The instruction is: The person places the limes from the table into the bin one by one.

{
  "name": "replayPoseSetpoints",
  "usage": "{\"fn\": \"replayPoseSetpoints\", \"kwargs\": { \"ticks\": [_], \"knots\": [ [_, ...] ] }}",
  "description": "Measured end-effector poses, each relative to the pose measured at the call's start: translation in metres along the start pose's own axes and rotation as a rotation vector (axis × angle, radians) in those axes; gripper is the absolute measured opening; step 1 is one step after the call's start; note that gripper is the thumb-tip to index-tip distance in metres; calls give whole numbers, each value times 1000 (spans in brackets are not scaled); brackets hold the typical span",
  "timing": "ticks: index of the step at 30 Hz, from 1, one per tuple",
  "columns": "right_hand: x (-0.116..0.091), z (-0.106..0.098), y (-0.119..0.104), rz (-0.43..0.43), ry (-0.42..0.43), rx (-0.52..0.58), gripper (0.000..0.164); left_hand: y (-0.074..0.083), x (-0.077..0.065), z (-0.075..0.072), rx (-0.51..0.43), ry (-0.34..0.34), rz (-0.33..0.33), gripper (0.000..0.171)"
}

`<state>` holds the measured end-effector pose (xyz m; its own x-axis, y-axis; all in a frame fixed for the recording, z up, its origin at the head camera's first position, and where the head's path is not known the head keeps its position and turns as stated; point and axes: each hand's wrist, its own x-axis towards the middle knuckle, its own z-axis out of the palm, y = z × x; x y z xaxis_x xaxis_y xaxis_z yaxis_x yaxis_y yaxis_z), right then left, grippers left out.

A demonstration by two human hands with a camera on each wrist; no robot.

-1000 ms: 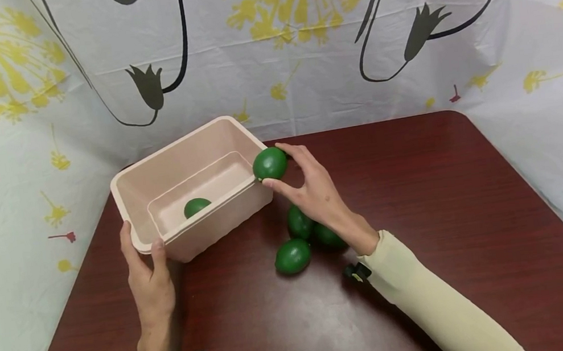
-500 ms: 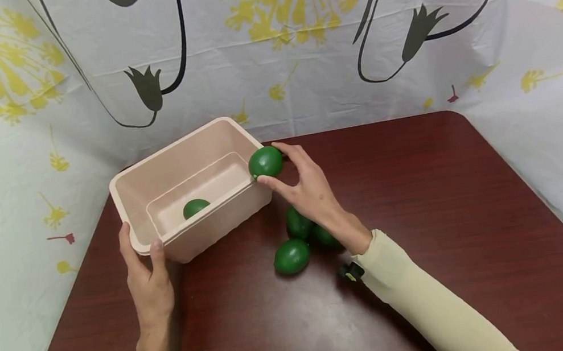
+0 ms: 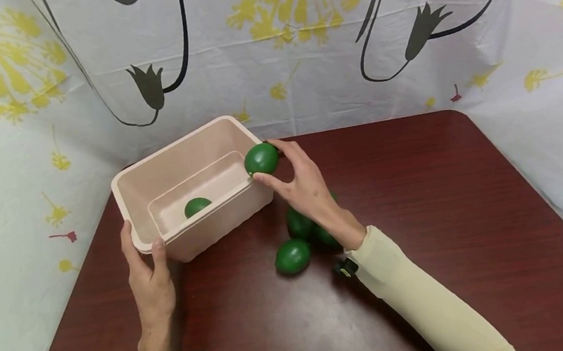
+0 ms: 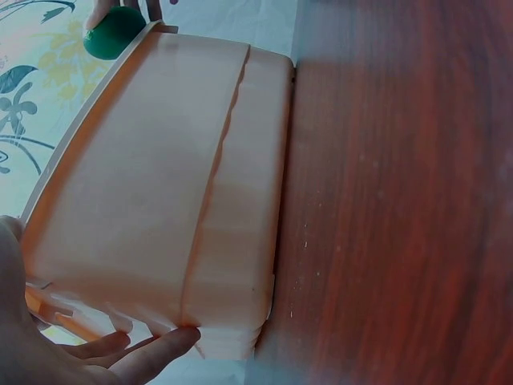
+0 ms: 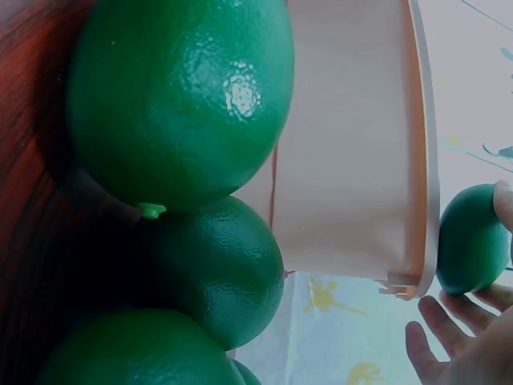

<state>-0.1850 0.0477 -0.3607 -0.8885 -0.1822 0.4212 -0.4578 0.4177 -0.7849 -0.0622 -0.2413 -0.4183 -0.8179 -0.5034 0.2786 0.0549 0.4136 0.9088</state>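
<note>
In the head view my right hand (image 3: pixel 308 187) pinches a green lime (image 3: pixel 261 159) between thumb and fingers, over the right end of a beige plastic bin (image 3: pixel 225 224). The right wrist view has this held lime (image 5: pixel 473 241) just above the bin's rim. My left hand (image 3: pixel 152 295) grips the bin's near left corner, thumb on the front and fingers round the end. One lime (image 3: pixel 197 206) lies inside the bin, partly hidden by the front wall. Several more sit on the table beneath my right wrist, the nearest lime (image 3: pixel 292 256) in plain sight, others partly covered by the arm.
The dark red wooden table (image 3: pixel 433 199) extends right and toward the front. Behind it hangs a white cloth (image 3: pixel 325 96) with yellow and grey flower prints, close to the bin's back. Large loose limes (image 5: pixel 184 96) crowd the right wrist view.
My right hand has shifted slightly left and away from me with the lime, further over the bin's rim. The left hand and the bin hold their place.
</note>
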Motion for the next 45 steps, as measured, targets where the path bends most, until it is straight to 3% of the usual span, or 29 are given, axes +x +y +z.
{"fn": "replayPoseSetpoints", "kwargs": {
  "ticks": [45],
  "knots": [
    [17, 24, -3, -23, -40, -55, 73, 0, -2, 2, 1, 16, -6, 67]
  ]
}}
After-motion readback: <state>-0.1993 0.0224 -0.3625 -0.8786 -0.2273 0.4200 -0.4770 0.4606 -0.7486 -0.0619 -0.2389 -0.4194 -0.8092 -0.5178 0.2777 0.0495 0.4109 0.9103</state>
